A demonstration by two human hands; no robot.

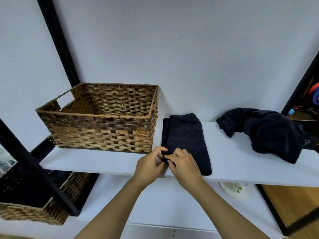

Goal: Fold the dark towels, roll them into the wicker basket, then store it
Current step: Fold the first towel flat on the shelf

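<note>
A folded dark towel (185, 138) lies as a long strip on the white shelf (103, 163), just right of the wicker basket (103, 128). Nothing shows inside the basket. My left hand (150, 165) and my right hand (184, 165) meet at the strip's near left corner. Both pinch that corner with fingers and thumbs, and the corner is slightly lifted and curled. A second dark towel (269, 133) lies crumpled in a heap at the shelf's right end, apart from both hands.
A second wicker basket (34, 211) with dark contents stands on a lower level at the left, behind a black frame post (34, 171). A white round object (234, 189) lies on the lower shelf at the right. The wall stands close behind the shelf.
</note>
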